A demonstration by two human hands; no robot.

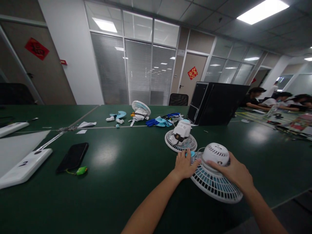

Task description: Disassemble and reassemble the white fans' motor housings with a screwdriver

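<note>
A small white fan (218,187) with light blue blades lies face down on the green table, its round motor housing on top. My right hand (235,170) is wrapped around that housing, with the thumb across its near side. At the left rim of the guard, my left hand (184,165) grips the edge, its thumb resting over the grille and its fingers bent. A light blue piece (190,153) shows just beyond the left fingertips; whether they touch it I cannot tell. Right behind stands a second white fan (181,135), also face down, its housing open with dark inner parts showing.
A black computer case (216,102) stands behind the fans. Blue gloves (158,122) lie left of it, near a third fan (140,110) and loose blue and white parts (118,114). To the left are a black phone (73,157) and a white power strip (25,167). Several people sit far right.
</note>
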